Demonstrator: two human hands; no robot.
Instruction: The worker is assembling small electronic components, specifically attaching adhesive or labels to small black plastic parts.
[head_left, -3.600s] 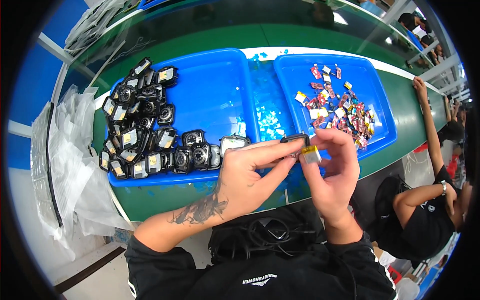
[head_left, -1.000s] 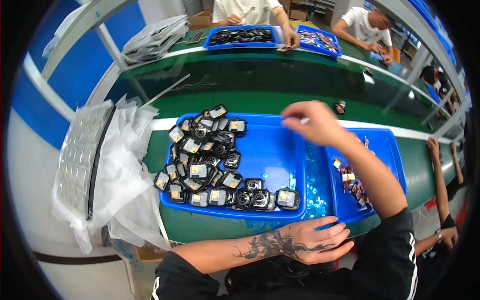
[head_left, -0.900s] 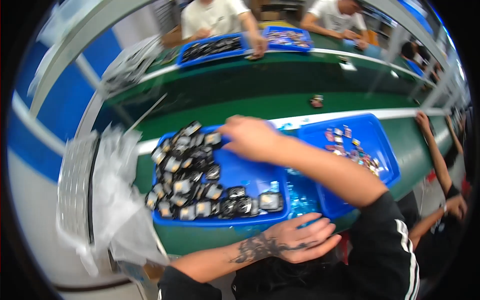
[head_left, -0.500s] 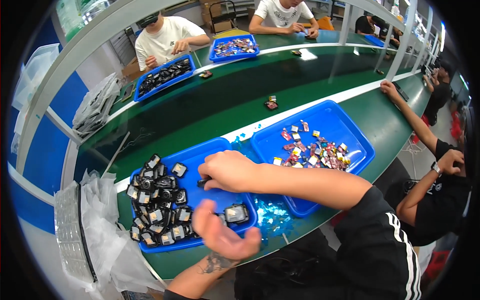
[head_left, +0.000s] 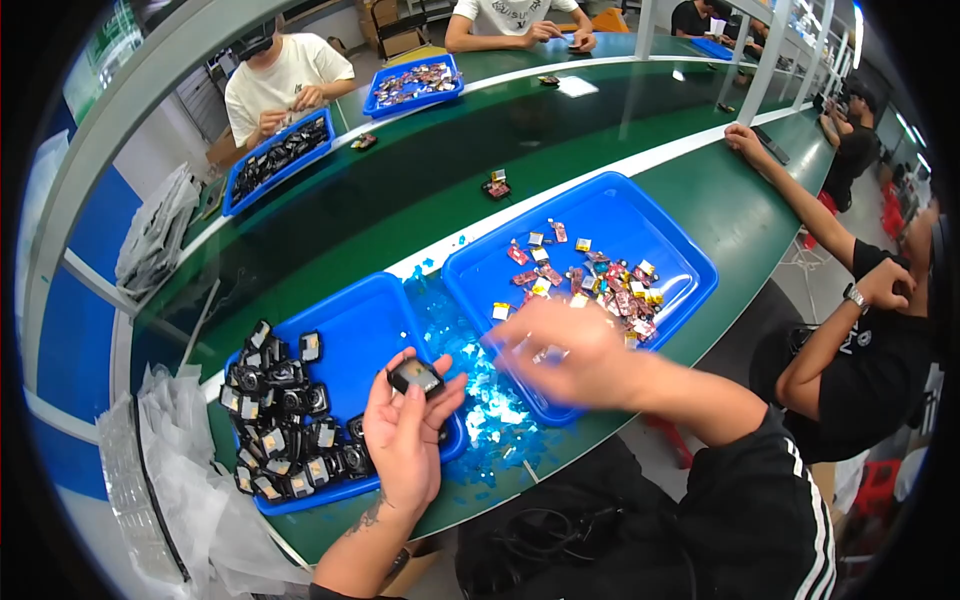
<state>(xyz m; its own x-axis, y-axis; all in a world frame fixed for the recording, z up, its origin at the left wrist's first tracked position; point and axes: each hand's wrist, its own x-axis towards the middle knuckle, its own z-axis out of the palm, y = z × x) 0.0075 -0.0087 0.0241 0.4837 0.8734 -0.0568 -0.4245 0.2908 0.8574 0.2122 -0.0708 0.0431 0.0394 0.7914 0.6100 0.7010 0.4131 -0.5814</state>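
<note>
My left hand [head_left: 402, 440] is closed on a small black square casing [head_left: 416, 376] with a grey inner face, over the near right corner of the left blue tray [head_left: 380, 290]. Many similar black casings [head_left: 285, 400] lie heaped in that tray's left half. Over the near side of the right blue tray [head_left: 620, 215] is my right hand [head_left: 590, 350], smeared by motion, so its fingers cannot be read. Scattered in this tray are small red circuit boards [head_left: 557, 232] and silver-and-yellow battery cells [head_left: 583, 244]; my right hand hides some of them.
Blue film scraps [head_left: 500, 400] litter the green table between the trays. Clear plastic sheets [head_left: 190, 480] hang at the left edge. Across the strip, co-workers sit beside a tray of black parts [head_left: 280, 160] and a tray of boards [head_left: 412, 85]. A person's arm [head_left: 800, 205] rests at right.
My right hand has moved from the left tray rightward over the right tray. My left hand, empty-looking before, now holds a black casing. The whole view has shifted slightly.
</note>
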